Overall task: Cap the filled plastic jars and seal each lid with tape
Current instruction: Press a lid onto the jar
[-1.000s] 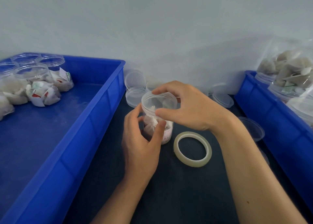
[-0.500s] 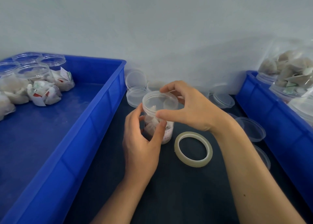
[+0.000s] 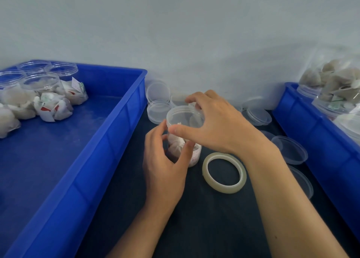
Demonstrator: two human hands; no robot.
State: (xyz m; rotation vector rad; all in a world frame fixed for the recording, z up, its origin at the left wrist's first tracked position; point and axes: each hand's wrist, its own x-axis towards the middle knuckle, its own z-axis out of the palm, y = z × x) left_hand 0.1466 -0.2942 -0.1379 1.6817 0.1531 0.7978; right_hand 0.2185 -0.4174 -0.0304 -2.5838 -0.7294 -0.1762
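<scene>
A clear plastic jar [image 3: 195, 154] filled with white sachets stands on the dark table at centre. My left hand [image 3: 165, 168] grips its body from the near side, thumb and fingers curled round it. A clear lid [image 3: 182, 116] sits on the jar's mouth, and my right hand [image 3: 216, 123] holds that lid by its rim from above, thumb in front and fingers behind. A roll of clear tape [image 3: 224, 173] lies flat on the table just right of the jar, under my right wrist.
A large blue bin [image 3: 109, 140] on the left holds several capped jars [image 3: 41, 82] and loose sachets. Another blue bin [image 3: 319, 140] on the right holds filled jars and a bag of sachets. Spare clear lids [image 3: 158, 91] lie behind the jar and at right [image 3: 290, 149].
My right hand has turned on the lid, its thumb sweeping left across the front of the rim. My left hand keeps its grip on the jar, which stays in place.
</scene>
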